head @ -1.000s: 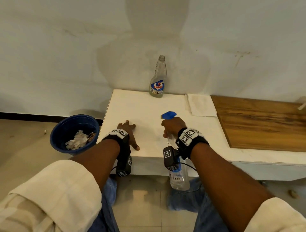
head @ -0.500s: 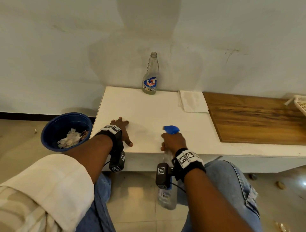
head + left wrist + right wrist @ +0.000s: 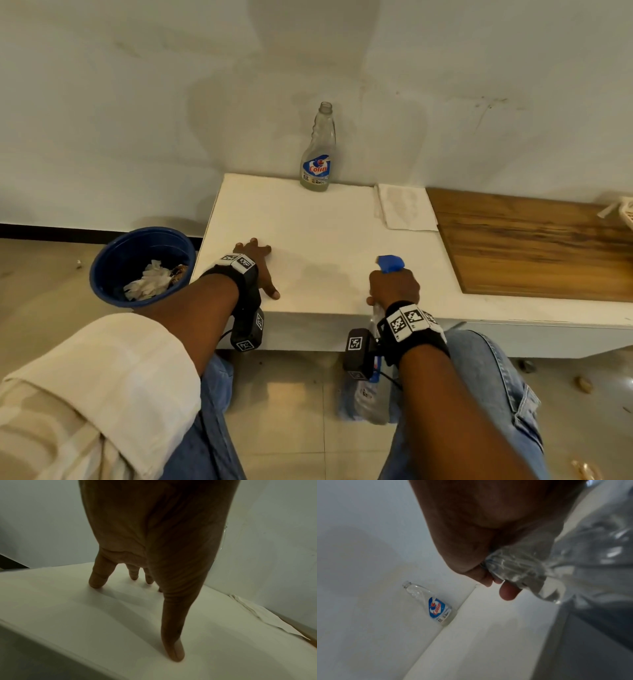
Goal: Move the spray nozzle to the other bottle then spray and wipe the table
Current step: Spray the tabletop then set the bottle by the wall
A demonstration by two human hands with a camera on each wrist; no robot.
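My right hand grips the neck of a clear spray bottle that hangs below the front edge of the white table. Its blue nozzle sticks out above my knuckles. In the right wrist view my fingers curl round the clear bottle. My left hand lies flat on the table near the front left, fingers spread and holding nothing. An open-necked Colin bottle stands upright at the back edge against the wall, also seen in the right wrist view. A white cloth lies at the back right.
A wooden board covers the table's right part, with a white basket at its far edge. A blue bin holding crumpled paper stands on the floor to the left. My knees in jeans are below the table edge.
My right hand with the spray bottle has drifted right along the front edge. The left hand stays flat on the table.
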